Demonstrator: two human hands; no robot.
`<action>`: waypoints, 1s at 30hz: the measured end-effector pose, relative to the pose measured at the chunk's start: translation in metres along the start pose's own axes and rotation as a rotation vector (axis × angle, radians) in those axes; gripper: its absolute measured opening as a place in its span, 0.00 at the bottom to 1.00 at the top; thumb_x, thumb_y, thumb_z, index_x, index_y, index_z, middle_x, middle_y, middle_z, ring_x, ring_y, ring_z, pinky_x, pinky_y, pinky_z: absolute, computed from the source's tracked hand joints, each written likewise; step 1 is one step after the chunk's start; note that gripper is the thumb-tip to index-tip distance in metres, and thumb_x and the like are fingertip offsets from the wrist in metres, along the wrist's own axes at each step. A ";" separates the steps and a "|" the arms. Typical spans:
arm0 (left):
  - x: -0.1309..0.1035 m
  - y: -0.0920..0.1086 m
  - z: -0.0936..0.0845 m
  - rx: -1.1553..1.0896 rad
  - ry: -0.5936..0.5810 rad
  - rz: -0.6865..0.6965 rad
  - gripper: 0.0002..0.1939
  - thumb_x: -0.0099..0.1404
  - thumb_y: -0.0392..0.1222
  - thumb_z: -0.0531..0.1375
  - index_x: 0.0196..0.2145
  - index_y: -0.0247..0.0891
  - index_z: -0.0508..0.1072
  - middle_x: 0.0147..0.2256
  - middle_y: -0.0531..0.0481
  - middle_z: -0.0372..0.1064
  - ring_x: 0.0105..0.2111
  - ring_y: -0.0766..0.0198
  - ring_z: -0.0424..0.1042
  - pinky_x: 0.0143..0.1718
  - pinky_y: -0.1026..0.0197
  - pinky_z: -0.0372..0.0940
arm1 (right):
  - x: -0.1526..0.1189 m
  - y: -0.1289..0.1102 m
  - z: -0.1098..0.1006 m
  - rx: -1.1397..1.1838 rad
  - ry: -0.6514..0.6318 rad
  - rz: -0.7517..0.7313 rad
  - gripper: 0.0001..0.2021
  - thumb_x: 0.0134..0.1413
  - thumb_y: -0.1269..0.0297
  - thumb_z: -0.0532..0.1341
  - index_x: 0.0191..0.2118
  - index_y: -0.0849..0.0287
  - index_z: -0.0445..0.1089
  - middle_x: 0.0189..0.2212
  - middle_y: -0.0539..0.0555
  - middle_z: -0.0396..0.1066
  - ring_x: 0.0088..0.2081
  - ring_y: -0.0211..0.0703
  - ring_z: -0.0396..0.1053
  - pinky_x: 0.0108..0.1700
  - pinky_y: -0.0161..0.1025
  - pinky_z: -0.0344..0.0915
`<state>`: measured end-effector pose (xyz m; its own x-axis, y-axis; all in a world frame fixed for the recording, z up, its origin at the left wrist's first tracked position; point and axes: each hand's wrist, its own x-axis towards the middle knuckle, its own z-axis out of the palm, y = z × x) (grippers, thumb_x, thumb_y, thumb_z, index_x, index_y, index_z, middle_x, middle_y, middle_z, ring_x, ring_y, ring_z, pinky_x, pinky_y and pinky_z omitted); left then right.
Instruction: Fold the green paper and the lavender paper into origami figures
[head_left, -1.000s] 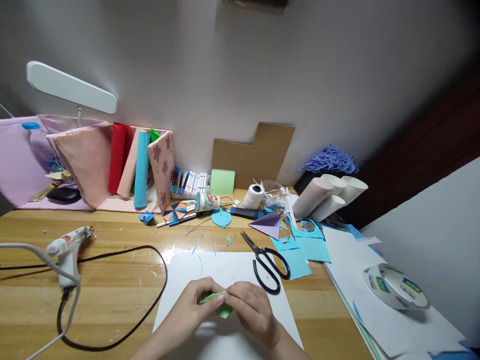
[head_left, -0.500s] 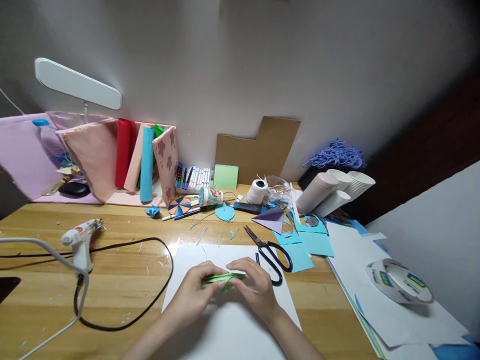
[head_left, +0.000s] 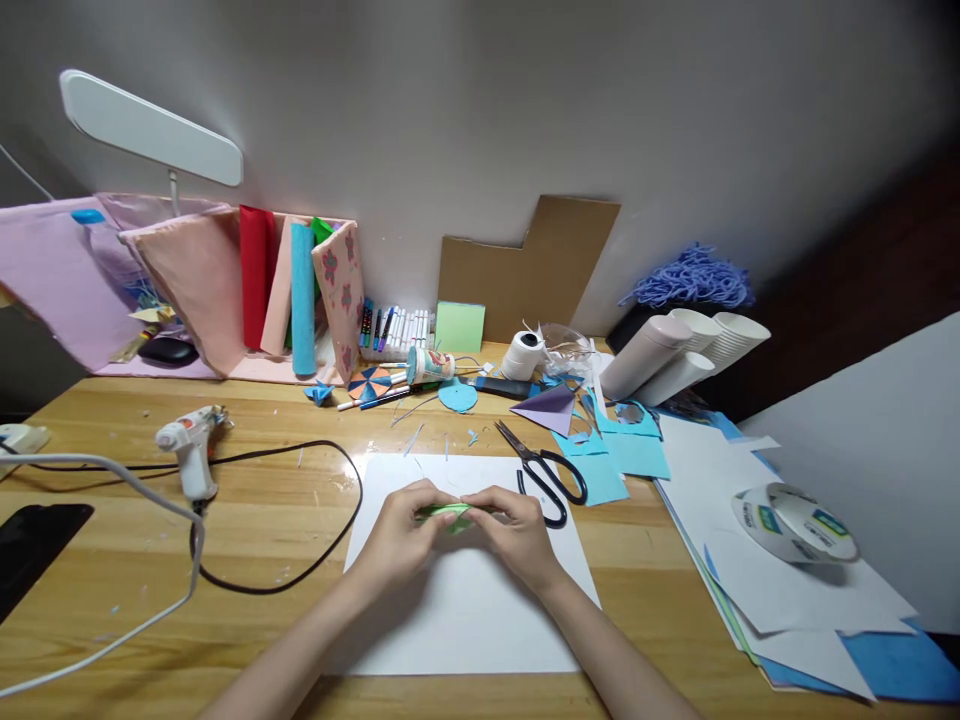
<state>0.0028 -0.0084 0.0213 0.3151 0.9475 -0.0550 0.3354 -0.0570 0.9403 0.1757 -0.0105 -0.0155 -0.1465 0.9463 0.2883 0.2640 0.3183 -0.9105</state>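
Note:
A piece of folded light green paper (head_left: 454, 520) is pinched between my two hands, over a white sheet of paper (head_left: 472, 620) on the wooden table. My left hand (head_left: 409, 530) grips its left side with thumb and fingers. On its right side, my right hand (head_left: 511, 530) closes around the edge, fingertips nearly meeting those of the left. Much of the green paper is hidden by the fingers. Black-handled scissors (head_left: 541, 475) lie partly on the sheet, just beyond my right hand.
A hot glue gun (head_left: 193, 455) with a looping black cord stands at left. Blue paper scraps (head_left: 592, 475), a purple paper piece (head_left: 549, 408) and a thread spool (head_left: 523, 356) lie behind. A tape roll (head_left: 796, 525) rests on papers at right, near paper cups (head_left: 729, 340).
The view has tilted down and shifted slightly. My right hand's fingers have drawn in toward the left on the green paper, and less of it shows.

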 end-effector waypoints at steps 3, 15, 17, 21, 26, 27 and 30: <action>0.001 -0.003 0.000 -0.010 0.012 0.013 0.11 0.59 0.39 0.56 0.34 0.37 0.78 0.29 0.47 0.72 0.32 0.61 0.69 0.35 0.62 0.61 | 0.002 -0.003 -0.005 -0.018 -0.100 -0.012 0.05 0.52 0.67 0.61 0.34 0.58 0.74 0.29 0.53 0.76 0.31 0.41 0.73 0.33 0.36 0.68; 0.003 -0.006 0.002 0.001 -0.005 0.045 0.12 0.61 0.40 0.55 0.37 0.36 0.76 0.37 0.46 0.75 0.36 0.60 0.71 0.40 0.61 0.63 | 0.003 -0.005 -0.003 0.011 -0.055 0.079 0.06 0.54 0.64 0.59 0.31 0.60 0.72 0.28 0.54 0.73 0.31 0.41 0.70 0.34 0.36 0.66; 0.004 -0.007 0.002 -0.020 -0.016 0.034 0.12 0.61 0.40 0.55 0.39 0.36 0.76 0.38 0.45 0.75 0.38 0.59 0.71 0.41 0.60 0.63 | 0.004 -0.003 -0.003 0.021 -0.032 0.078 0.07 0.54 0.64 0.59 0.31 0.60 0.72 0.28 0.54 0.73 0.32 0.42 0.70 0.34 0.37 0.66; 0.005 -0.010 0.002 -0.082 -0.040 0.002 0.14 0.61 0.39 0.53 0.40 0.36 0.75 0.40 0.44 0.74 0.40 0.58 0.71 0.44 0.59 0.63 | 0.004 -0.003 -0.004 0.005 -0.025 0.029 0.06 0.54 0.65 0.58 0.34 0.58 0.73 0.31 0.55 0.73 0.34 0.43 0.70 0.36 0.38 0.66; 0.006 -0.010 0.002 -0.143 -0.054 -0.041 0.13 0.60 0.39 0.54 0.38 0.35 0.76 0.37 0.45 0.75 0.39 0.58 0.71 0.43 0.59 0.62 | 0.004 -0.005 -0.007 -0.041 -0.099 -0.059 0.08 0.54 0.72 0.56 0.34 0.56 0.72 0.30 0.52 0.72 0.33 0.41 0.69 0.36 0.37 0.64; 0.006 -0.009 0.002 -0.162 -0.066 -0.058 0.13 0.60 0.39 0.54 0.37 0.34 0.76 0.37 0.44 0.75 0.38 0.58 0.71 0.42 0.59 0.62 | 0.004 -0.006 -0.008 -0.053 -0.107 -0.072 0.08 0.54 0.73 0.56 0.34 0.56 0.72 0.30 0.52 0.71 0.33 0.40 0.68 0.36 0.37 0.63; 0.007 -0.009 0.001 -0.224 -0.098 -0.116 0.12 0.58 0.40 0.55 0.36 0.32 0.75 0.36 0.44 0.75 0.37 0.58 0.70 0.41 0.59 0.62 | 0.004 -0.004 -0.010 -0.104 -0.132 -0.102 0.08 0.53 0.74 0.55 0.34 0.57 0.71 0.29 0.52 0.70 0.32 0.40 0.67 0.34 0.37 0.62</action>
<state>0.0033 -0.0015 0.0119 0.3739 0.9081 -0.1885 0.1725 0.1316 0.9762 0.1832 -0.0076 -0.0079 -0.2993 0.8952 0.3302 0.3373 0.4230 -0.8410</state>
